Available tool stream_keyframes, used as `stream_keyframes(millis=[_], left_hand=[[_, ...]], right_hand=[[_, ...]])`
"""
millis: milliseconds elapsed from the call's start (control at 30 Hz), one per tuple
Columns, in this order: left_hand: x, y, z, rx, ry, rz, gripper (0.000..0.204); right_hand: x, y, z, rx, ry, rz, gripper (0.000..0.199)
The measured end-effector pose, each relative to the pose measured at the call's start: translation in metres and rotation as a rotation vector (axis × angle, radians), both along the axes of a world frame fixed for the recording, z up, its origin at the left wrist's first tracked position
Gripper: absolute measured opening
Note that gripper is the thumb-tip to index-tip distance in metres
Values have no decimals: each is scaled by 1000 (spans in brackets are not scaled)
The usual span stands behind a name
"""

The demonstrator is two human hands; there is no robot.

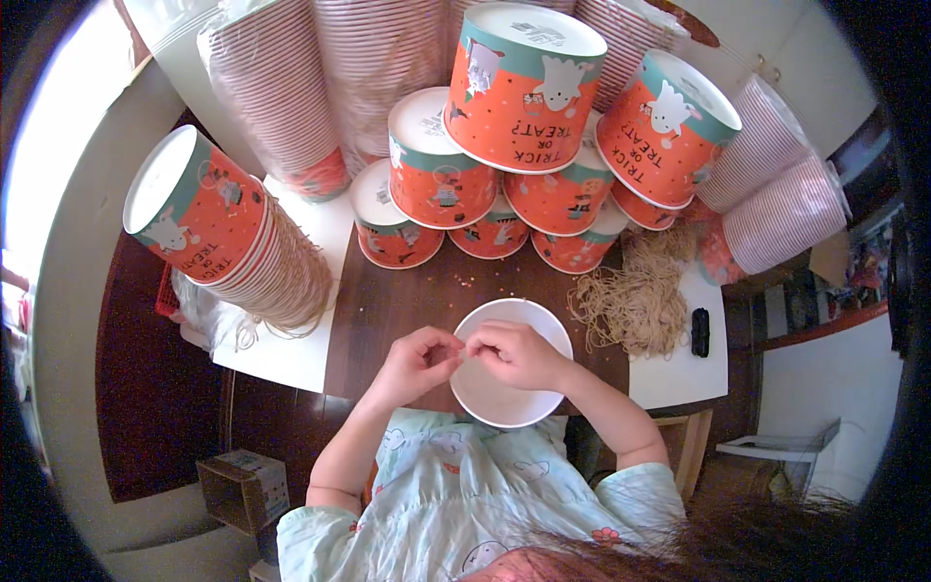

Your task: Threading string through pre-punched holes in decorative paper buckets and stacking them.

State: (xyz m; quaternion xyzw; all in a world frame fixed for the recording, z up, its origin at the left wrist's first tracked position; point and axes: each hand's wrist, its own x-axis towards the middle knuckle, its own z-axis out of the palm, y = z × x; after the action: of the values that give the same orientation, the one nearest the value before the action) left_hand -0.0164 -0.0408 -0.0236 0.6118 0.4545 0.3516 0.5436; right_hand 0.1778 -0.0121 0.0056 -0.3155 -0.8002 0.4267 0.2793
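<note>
A white round paper bucket stands mouth-up at the table's near edge, right in front of me. My left hand is at its left rim, thumb and fingers brought together in a pinch. Over the bucket's mouth, my right hand has its fingers curled inward, with the fingertips close to the left ones. Whatever sits between the fingertips is too small to make out. Several orange and green paper buckets are piled upside down beyond my hands. A tangle of beige string lies to the right.
Leftward leans a nested stack of buckets with beige string loops hanging from it. Tall plastic-wrapped bucket stacks line the back, and others lean at the right. A black bundle rests on white paper. A cardboard box is low at left.
</note>
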Motion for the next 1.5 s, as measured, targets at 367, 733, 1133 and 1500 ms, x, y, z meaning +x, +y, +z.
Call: stream_keyframes(millis=[367, 733, 1133, 1500], left_hand=[[-1, 2, -5, -89, -156, -43, 6], [-7, 6, -7, -195, -314, -66, 3], [-16, 8, -3, -190, -278, 2, 7], [-14, 5, 5, -106, -63, 48, 20]], right_hand=[[-6, -6, -9, 396, -181, -94, 12], [-10, -7, -13, 366, -181, -121, 8], [-23, -17, -2, 398, -153, -88, 12], [-27, -10, -6, 441, -182, -209, 8]])
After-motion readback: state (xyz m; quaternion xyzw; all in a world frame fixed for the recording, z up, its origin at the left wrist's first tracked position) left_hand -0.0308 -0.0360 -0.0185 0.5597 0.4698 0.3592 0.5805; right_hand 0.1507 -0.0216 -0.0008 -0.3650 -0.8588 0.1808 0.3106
